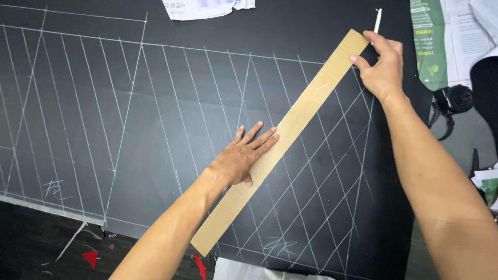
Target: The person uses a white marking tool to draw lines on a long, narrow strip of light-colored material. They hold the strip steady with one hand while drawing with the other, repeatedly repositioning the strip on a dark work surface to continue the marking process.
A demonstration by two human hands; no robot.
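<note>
Cardboard strip (282, 140), long, flat and tan, lies diagonally on the black fabric sheet (155, 103) marked with white chalk lines. Your left hand (244, 155) presses flat on the strip's middle, fingers spread and extended, gripping nothing. Your right hand (381, 65) pinches the strip's upper end between thumb and fingers and also holds a thin white chalk pencil (377, 19), which points away from the strip. Printed papers (451, 31) lie right of that end.
</note>
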